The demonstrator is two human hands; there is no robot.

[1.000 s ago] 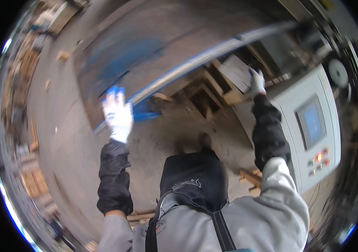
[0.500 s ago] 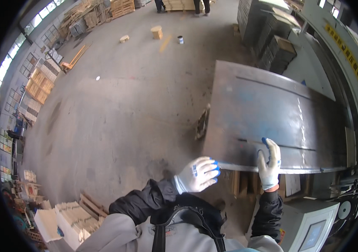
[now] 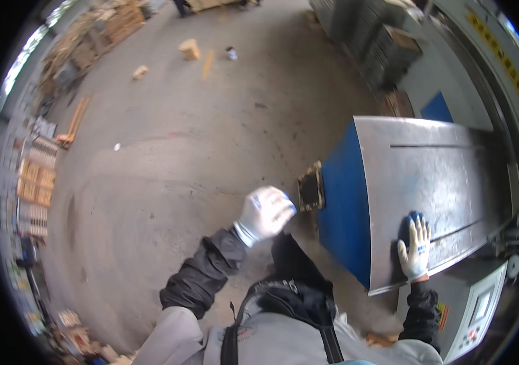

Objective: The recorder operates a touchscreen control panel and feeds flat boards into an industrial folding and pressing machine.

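Both my hands wear white work gloves with blue fingertips. My right hand (image 3: pixel 416 246) lies flat on the dark metal top of the machine table (image 3: pixel 436 176), near its front edge, fingers stretched out. In the air over the floor, left of the table, hangs my left hand (image 3: pixel 265 213). Its fingers are loosely bent and somewhat blurred, and I see nothing in them. The table's blue side panel (image 3: pixel 344 207) faces that hand, with a dark square opening framed in a worn edge (image 3: pixel 312 187) sticking out of it.
A control cabinet with a screen and buttons (image 3: pixel 475 313) stands at the near right. Grey stacks (image 3: pixel 390 58) rise behind the table. On the concrete floor are a wooden block (image 3: pixel 189 50) and a small can (image 3: pixel 231 53). Pallets (image 3: pixel 36 182) line the left wall.
My view has turned and shifted, bringing the table's blue side into sight. My right hand has come down flat on the metal top. My left hand has moved away from the table edge.
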